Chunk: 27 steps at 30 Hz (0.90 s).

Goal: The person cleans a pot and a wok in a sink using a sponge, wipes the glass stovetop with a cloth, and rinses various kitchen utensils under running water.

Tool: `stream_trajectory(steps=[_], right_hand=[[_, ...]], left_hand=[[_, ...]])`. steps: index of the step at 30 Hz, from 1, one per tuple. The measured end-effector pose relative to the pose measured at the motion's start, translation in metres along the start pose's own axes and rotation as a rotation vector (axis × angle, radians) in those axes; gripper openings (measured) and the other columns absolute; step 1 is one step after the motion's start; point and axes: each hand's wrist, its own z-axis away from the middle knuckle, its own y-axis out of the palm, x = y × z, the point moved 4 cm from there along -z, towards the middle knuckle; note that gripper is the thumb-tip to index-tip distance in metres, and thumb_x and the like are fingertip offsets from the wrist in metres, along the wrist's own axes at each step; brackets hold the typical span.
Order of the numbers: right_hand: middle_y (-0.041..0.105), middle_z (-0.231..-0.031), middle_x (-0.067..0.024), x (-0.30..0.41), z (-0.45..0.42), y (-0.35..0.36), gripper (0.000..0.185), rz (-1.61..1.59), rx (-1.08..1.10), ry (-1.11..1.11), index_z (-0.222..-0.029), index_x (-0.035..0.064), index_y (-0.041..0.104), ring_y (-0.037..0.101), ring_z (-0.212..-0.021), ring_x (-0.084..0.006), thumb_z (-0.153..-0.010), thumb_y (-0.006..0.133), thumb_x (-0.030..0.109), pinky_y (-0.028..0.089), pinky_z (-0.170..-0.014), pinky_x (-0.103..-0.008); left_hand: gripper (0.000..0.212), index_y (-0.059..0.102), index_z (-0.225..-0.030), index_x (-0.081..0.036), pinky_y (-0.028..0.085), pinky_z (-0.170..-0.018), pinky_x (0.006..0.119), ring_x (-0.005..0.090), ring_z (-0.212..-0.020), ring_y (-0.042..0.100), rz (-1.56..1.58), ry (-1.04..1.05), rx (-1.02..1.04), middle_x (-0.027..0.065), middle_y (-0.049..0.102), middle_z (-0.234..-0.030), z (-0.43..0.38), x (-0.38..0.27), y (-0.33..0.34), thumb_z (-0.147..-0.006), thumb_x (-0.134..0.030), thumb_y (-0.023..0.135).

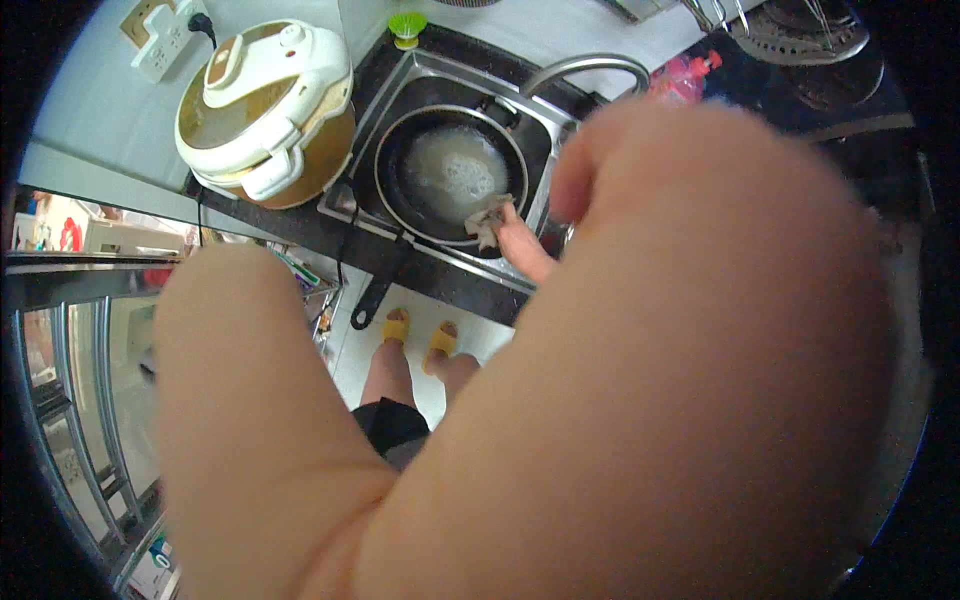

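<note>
A black frying pan lies in the stainless-steel sink, holding cloudy, foamy water. Its black handle sticks out over the counter's front edge. A wrinkled greyish cloth touches the near right inside rim of the pan. Fingers of my right hand press on this cloth; the rest of that hand is largely hidden behind a large, blurred bare arm. Another bare arm rises at the left, ending in a rounded, blurred shape. My left hand cannot be made out.
A white and gold electric cooker stands left of the sink, below a power strip. A curved faucet arches behind the pan. A green-bristled brush, a pink bottle and a gas stove lie farther back. Metal bars stand at left.
</note>
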Motion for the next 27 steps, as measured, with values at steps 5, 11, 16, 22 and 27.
stream_trajectory(steps=[5,11,16,22,27], right_hand=[[0.063,-0.074,-0.0223,0.006,-0.005,0.001,0.014,-0.059,-0.052,0.076,-0.07,-0.0027,0.063,0.064,-0.072,-0.0398,-0.079,0.058,0.006,0.052,-0.063,-0.0486],[0.061,-0.064,-0.0221,-0.004,-0.014,-0.012,0.014,-0.361,-0.252,0.675,-0.09,-0.0077,0.048,0.059,-0.044,-0.0325,-0.08,0.055,0.0,0.049,-0.042,-0.0376],[0.061,-0.056,-0.0187,-0.048,-0.028,-0.029,0.015,-0.568,-0.146,0.881,-0.074,-0.008,0.053,0.064,-0.048,-0.0271,-0.076,0.066,0.0,0.05,-0.04,-0.0365],[0.063,-0.058,-0.019,-0.097,-0.076,-0.014,0.018,-0.28,-0.088,0.829,-0.058,-0.0023,0.064,0.066,-0.057,-0.0307,-0.066,0.072,0.012,0.055,-0.056,-0.0394],[0.062,-0.067,-0.0238,-0.11,-0.129,-0.004,0.016,0.038,-0.256,0.69,-0.065,-0.0043,0.064,0.063,-0.066,-0.0397,-0.067,0.069,0.011,0.052,-0.062,-0.045]], left_hand=[[0.024,0.059,-0.087,-0.001,0.049,-0.07,0.038,0.0289,-0.082,0.058,0.281,-0.126,-0.086,0.011,0.056,-0.082,0.0,0.029,0.051,-0.078,-0.023,0.062],[0.043,0.056,-0.098,0.003,0.051,-0.075,0.046,0.0369,-0.096,0.058,0.381,-0.85,0.062,0.0204,0.057,-0.101,0.031,0.09,0.304,-0.081,-0.035,0.069],[0.056,0.05,-0.111,0.0,0.056,-0.064,0.038,0.0299,-0.092,0.06,0.213,-1.083,0.122,0.0144,0.053,-0.104,0.082,0.05,0.441,-0.078,-0.041,0.07],[0.045,0.047,-0.114,-0.002,0.055,-0.055,0.034,0.0283,-0.074,0.064,0.222,-1.069,0.055,0.0151,0.054,-0.095,0.092,0.049,0.475,-0.086,-0.033,0.061],[0.031,0.047,-0.111,-0.001,0.056,-0.053,0.03,0.0235,-0.067,0.064,0.176,-1.014,0.07,0.0134,0.055,-0.094,0.095,0.056,0.47,-0.084,-0.014,0.057]])
